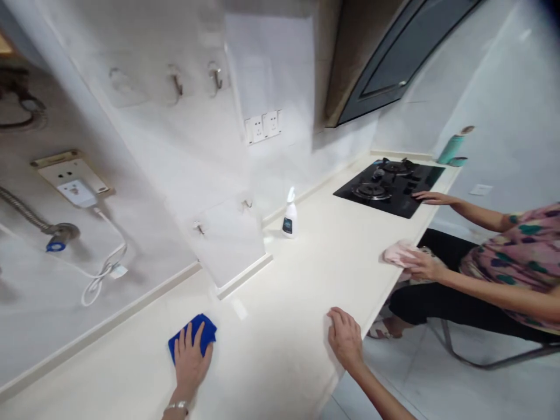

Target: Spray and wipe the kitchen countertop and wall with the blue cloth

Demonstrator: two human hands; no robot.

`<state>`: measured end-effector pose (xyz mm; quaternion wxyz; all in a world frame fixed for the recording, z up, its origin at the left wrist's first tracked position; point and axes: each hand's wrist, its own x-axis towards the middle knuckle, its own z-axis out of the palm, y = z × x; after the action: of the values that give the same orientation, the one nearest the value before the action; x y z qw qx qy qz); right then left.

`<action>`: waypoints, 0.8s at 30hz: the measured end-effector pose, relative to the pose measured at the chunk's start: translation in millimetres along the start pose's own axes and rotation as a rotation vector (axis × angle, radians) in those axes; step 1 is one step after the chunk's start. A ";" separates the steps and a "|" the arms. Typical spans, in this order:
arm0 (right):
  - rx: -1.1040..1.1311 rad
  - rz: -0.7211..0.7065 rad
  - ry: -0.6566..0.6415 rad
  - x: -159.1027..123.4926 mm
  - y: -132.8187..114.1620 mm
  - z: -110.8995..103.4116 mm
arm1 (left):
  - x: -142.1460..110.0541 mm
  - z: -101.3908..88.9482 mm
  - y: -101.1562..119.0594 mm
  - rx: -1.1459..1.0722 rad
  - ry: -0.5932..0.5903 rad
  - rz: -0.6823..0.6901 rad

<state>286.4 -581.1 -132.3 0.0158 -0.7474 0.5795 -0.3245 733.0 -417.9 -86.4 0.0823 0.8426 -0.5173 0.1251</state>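
My left hand (pixel 191 357) lies flat with fingers spread on a blue cloth (pixel 196 331), pressing it onto the white countertop (pixel 284 303). My right hand (pixel 345 338) rests palm down near the counter's front edge, fingers slightly curled, holding nothing. A white spray bottle (pixel 289 214) stands upright farther back by the wall. Another person sits at the right: one hand (pixel 417 263) holds a pink cloth (pixel 397 253) at the counter edge, the other hand (pixel 431 198) rests on the black gas hob (pixel 389 185).
A teal flask (pixel 453 147) stands behind the hob. Wall sockets (pixel 262 126), hooks (pixel 215 77) and a range hood (pixel 394 52) are above the counter. At left, a white cable (pixel 102 271) hangs from a wall outlet. A chair leg (pixel 476 356) is on the floor.
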 end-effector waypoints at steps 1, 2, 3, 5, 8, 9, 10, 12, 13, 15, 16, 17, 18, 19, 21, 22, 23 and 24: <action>0.011 -0.002 0.004 0.7 -0.5 0.0 | -8.1 0.7 10.8 -0.008 0.013 0.027; 0.020 -0.004 0.007 1.4 -0.9 -0.2 | -16.5 1.4 22.3 -0.015 0.027 0.054; 0.026 -0.006 0.007 2.1 -1.3 -0.7 | -25.2 1.8 34.5 -0.021 0.039 0.079; 0.032 -0.008 0.004 3.3 -2.3 -2.8 | -42.8 0.3 60.9 -0.032 0.056 0.122; 0.038 -0.006 -0.006 4.4 -4.6 -7.4 | -68.1 -7.6 101.4 -0.060 0.052 0.177; 0.041 -0.004 -0.013 4.8 -5.6 -8.9 | -75.8 -10.8 114.2 -0.070 0.044 0.191; 0.045 -0.002 -0.021 5.1 -6.5 -10.2 | -83.1 -13.6 126.1 -0.080 0.034 0.203; 0.057 0.004 -0.028 5.8 -8.2 -11.7 | -96.5 -16.7 147.3 -0.103 0.015 0.228; 0.066 0.004 -0.026 6.2 -8.9 -11.9 | -102.5 -16.6 156.6 -0.116 0.008 0.243; 0.084 0.003 -0.009 7.0 -9.8 -11.4 | -112.8 -13.1 173.3 -0.143 0.011 0.274; 0.093 0.002 0.003 7.5 -10.0 -10.9 | -116.8 -10.2 181.0 -0.155 0.020 0.284; 0.101 -0.001 0.015 8.0 -10.2 -10.3 | -120.2 -7.0 188.4 -0.165 0.033 0.290; 0.108 -0.005 0.023 8.5 -10.2 -9.9 | -122.8 -4.1 195.4 -0.175 0.048 0.294; 0.114 -0.005 0.030 9.1 -10.2 -9.7 | -124.8 -1.9 201.9 -0.183 0.063 0.296; 0.126 -0.002 0.029 10.0 -10.3 -10.0 | -127.2 -0.2 212.6 -0.190 0.076 0.300; 0.132 0.003 0.025 10.3 -10.3 -10.5 | -127.8 -0.7 216.5 -0.187 0.073 0.303; 0.137 0.010 0.019 10.5 -10.2 -11.0 | -128.1 -1.9 219.2 -0.180 0.067 0.306; 0.143 0.016 0.015 10.5 -10.1 -11.5 | -128.2 -3.3 220.7 -0.171 0.059 0.309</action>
<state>290.4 -583.0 -114.3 0.0674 -0.7373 0.5607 -0.3707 480.0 -407.5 -119.1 0.1487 0.7390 -0.6468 0.1163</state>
